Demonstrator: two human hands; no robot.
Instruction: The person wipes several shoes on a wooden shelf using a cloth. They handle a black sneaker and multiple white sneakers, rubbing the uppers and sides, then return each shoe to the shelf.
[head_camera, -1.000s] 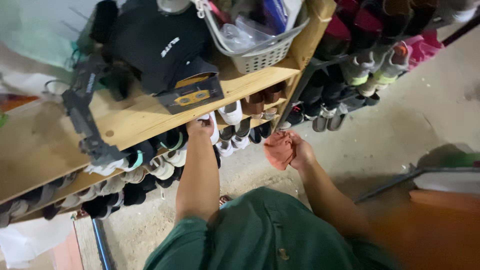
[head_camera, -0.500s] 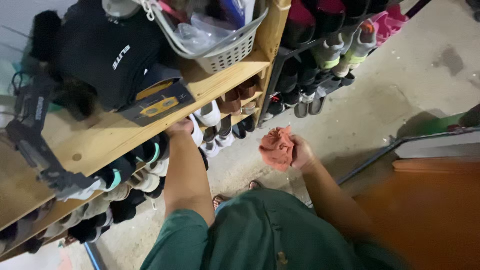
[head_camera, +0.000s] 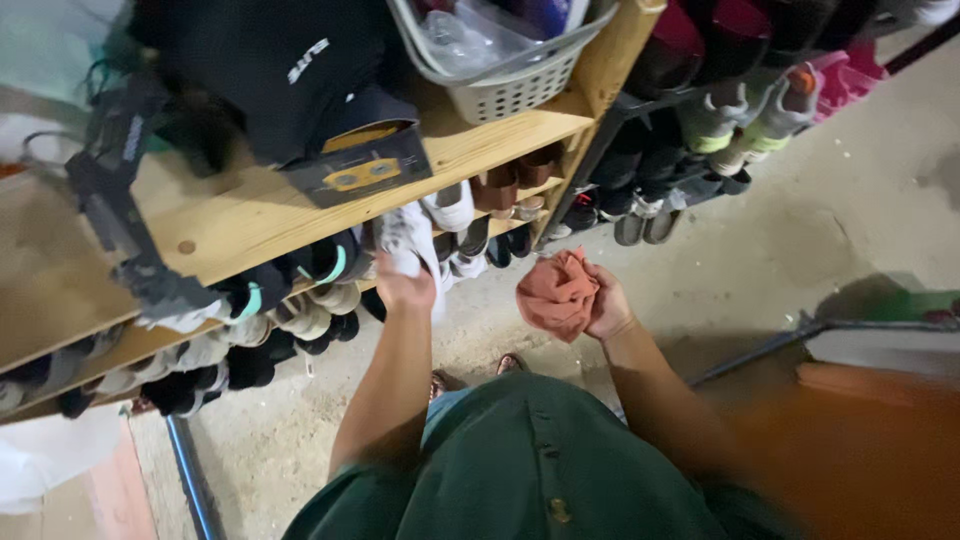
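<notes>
- Under the front edge of the wooden shelf (head_camera: 250, 215), the left hand (head_camera: 405, 290) is closing its fingers around a white shoe (head_camera: 408, 238), holding it just out from the row of shoes (head_camera: 300, 310) on the lower level.
- That shoe is lying with its long axis running from near to far, its far end tipped up towards the shelf board; which end is the toe is too blurred to tell.
- To the right, the right hand (head_camera: 605, 300) is clenching a crumpled orange cloth (head_camera: 557, 292), apart from the shoe and hanging over the concrete floor (head_camera: 800, 240).
- Open floor is lying near and to the right of both hands.
- Crowding the shoe are neighbouring pairs on both sides, with a dark box (head_camera: 360, 170) overhanging the edge above and a plastic basket (head_camera: 510, 85) sitting farther right on the shelf.
</notes>
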